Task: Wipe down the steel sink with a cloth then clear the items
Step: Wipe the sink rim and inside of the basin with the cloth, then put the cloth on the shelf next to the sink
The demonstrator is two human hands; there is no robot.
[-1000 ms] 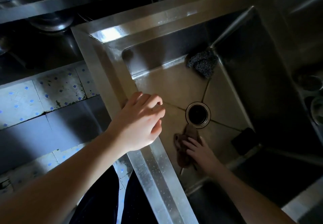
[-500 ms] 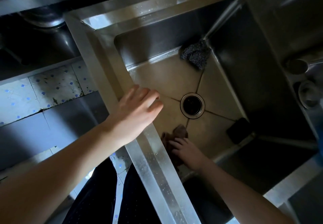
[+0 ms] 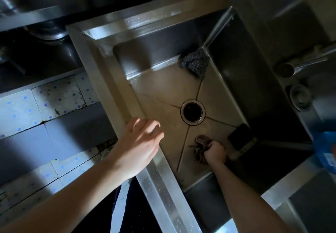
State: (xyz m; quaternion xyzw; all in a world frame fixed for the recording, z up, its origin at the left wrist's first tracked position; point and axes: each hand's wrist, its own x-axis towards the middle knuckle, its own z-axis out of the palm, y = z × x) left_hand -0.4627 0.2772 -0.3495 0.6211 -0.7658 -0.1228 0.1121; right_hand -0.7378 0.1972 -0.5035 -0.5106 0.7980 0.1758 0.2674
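The steel sink (image 3: pixel 163 87) fills the middle of the head view, with a round drain (image 3: pixel 192 111) in its floor. My right hand (image 3: pixel 215 151) is down in the basin near the front wall, fingers curled round a bunched brown cloth (image 3: pixel 200 147) that lies on the sink floor. My left hand (image 3: pixel 140 141) rests on the sink's left rim with its fingers relaxed and holding nothing. A dark scouring pad (image 3: pixel 195 63) sits in the far corner of the basin. A black block-shaped object (image 3: pixel 240 136) lies in the right near corner.
A steel tap spout (image 3: pixel 300 65) reaches in from the right over the rim, with a round metal fitting (image 3: pixel 301 96) beneath it. A blue object (image 3: pixel 325 147) is at the right edge. Tiled floor (image 3: pixel 45 105) lies to the left.
My right hand has gone from flat on the cloth to gripping it bunched, and moved right of the drain crease. The left hand stayed on the rim. The view shifted.
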